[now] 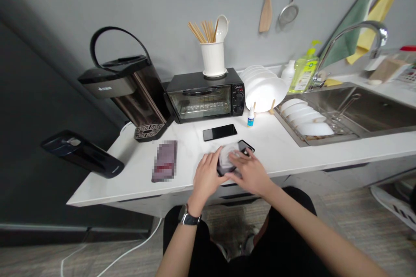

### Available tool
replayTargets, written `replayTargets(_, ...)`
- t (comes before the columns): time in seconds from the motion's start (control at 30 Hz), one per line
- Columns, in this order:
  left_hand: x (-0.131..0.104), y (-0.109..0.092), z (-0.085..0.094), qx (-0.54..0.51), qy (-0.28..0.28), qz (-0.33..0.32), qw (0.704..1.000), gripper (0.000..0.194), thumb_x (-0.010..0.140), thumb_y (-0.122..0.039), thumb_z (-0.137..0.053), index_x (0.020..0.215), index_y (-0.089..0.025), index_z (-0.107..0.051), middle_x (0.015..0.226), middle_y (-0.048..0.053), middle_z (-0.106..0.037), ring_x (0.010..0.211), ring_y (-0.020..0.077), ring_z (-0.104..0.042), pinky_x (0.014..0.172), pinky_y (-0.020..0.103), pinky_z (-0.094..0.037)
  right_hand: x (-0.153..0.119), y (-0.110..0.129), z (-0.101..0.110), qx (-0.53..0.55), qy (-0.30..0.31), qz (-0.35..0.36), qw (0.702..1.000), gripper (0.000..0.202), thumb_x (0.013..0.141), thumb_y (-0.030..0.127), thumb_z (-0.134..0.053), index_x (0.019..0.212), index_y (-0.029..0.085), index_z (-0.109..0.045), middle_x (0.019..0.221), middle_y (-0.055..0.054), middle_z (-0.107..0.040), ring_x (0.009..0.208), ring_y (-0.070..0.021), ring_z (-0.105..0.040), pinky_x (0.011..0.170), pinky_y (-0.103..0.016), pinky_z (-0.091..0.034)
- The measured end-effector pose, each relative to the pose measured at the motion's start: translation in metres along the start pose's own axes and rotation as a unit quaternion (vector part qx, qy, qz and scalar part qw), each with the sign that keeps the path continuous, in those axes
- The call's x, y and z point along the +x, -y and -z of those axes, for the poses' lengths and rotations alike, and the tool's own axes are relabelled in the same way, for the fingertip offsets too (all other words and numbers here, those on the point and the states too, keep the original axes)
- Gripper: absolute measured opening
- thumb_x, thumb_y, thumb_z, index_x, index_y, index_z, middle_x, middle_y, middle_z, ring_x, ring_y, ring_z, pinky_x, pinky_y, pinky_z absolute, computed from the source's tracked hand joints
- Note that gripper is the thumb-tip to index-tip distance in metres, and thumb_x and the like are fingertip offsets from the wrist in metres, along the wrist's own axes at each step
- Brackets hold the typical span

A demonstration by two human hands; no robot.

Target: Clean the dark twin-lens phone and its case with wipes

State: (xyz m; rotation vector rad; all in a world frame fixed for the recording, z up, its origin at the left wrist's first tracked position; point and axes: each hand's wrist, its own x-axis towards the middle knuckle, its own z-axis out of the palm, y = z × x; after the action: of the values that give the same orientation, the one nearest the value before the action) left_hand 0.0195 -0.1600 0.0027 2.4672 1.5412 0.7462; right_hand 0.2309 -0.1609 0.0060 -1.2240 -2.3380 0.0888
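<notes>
The left hand (207,172) grasps the slab (224,169) by its edge, at the phone's (220,132) five o'clock, presumably so it cannot slide under the blurred pale cloth (228,153). The right hand (249,172) touches that cloth; whether it grips, I cannot tell.

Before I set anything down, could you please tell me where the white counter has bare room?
Bare counter shows between the dark cylinder and the blurred purple item, between that item and the left hand, and right of the right hand, before the sink. It is crowded around the hands, black phone and small bottle, and along the oven and plates.
</notes>
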Motion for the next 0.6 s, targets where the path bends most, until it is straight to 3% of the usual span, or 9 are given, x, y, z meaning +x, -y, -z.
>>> replayTargets(0.07,0.000,0.000,0.000,0.005,0.005,0.001,1.000,0.096,0.084,-0.038,-0.080,0.162,-0.025,-0.026,0.135,0.012,-0.062,0.118,0.0318,-0.055,0.102,0.048,-0.049,0.001,0.002,-0.001,0.032,0.029,0.049,0.998,0.054,0.101,0.060,-0.054,0.138,0.021,-0.065,0.138,-0.012,-0.069,0.134,-0.0278,-0.061,0.122,-0.053,-0.034)
replayTargets(0.1,0.000,0.000,0.000,0.005,0.004,0.002,1.000,0.096,0.084,-0.039,-0.080,0.162,-0.026,-0.026,0.135,0.011,-0.062,0.118,0.0318,-0.055,0.102,0.048,-0.049,0.003,0.002,-0.001,0.028,0.028,0.041,0.998,0.051,0.103,0.058,-0.052,0.137,0.023,-0.065,0.137,-0.011,-0.070,0.133,-0.0270,-0.062,0.122,-0.054,-0.034)
replayTargets(0.23,0.000,0.000,-0.001,-0.002,-0.009,0.012,1.000,0.093,0.084,-0.048,-0.079,0.160,-0.027,-0.031,0.130,0.010,-0.063,0.118,0.0315,-0.055,0.105,0.047,-0.047,0.006,-0.002,-0.003,-0.045,-0.018,-0.064,0.997,0.051,0.104,0.051,-0.052,0.137,0.015,-0.065,0.139,-0.019,-0.067,0.135,-0.0341,-0.060,0.119,-0.062,-0.033)
replayTargets(0.33,0.001,0.000,-0.001,0.001,-0.005,0.010,1.000,0.091,0.084,-0.039,-0.080,0.159,-0.027,-0.032,0.127,0.009,-0.063,0.116,0.0310,-0.056,0.103,0.046,-0.048,0.002,0.004,-0.006,0.000,0.012,0.011,1.000,0.067,0.098,0.063,-0.057,0.143,0.013,-0.060,0.143,-0.019,-0.064,0.140,-0.0332,-0.055,0.121,-0.057,-0.035)
replayTargets(0.4,0.001,0.001,-0.001,0.001,-0.002,0.009,1.000,0.092,0.083,-0.037,-0.081,0.160,-0.028,-0.030,0.128,0.009,-0.063,0.115,0.0309,-0.056,0.102,0.047,-0.048,-0.001,0.005,-0.007,0.034,0.034,0.053,0.997,0.063,0.100,0.063,-0.054,0.144,0.019,-0.060,0.144,-0.014,-0.065,0.139,-0.0293,-0.057,0.122,-0.055,-0.033)
replayTargets(0.5,0.001,0.000,-0.001,-0.007,-0.008,0.008,1.000,0.094,0.083,-0.046,-0.081,0.160,-0.027,-0.030,0.130,0.010,-0.063,0.117,0.0314,-0.056,0.104,0.047,-0.047,-0.001,-0.003,-0.005,-0.003,0.003,-0.020,1.000,0.050,0.106,0.051,-0.047,0.144,0.020,-0.060,0.146,-0.014,-0.063,0.139,-0.0307,-0.057,0.122,-0.062,-0.030)
replayTargets(0.6,0.001,0.000,0.000,-0.011,-0.009,0.011,1.000,0.093,0.084,-0.048,-0.080,0.160,-0.026,-0.031,0.130,0.010,-0.064,0.118,0.0310,-0.056,0.105,0.047,-0.048,-0.002,-0.004,-0.005,-0.030,-0.016,-0.049,0.998,0.058,0.104,0.054,-0.051,0.145,0.013,-0.058,0.148,-0.019,-0.060,0.143,-0.0352,-0.052,0.121,-0.064,-0.030)
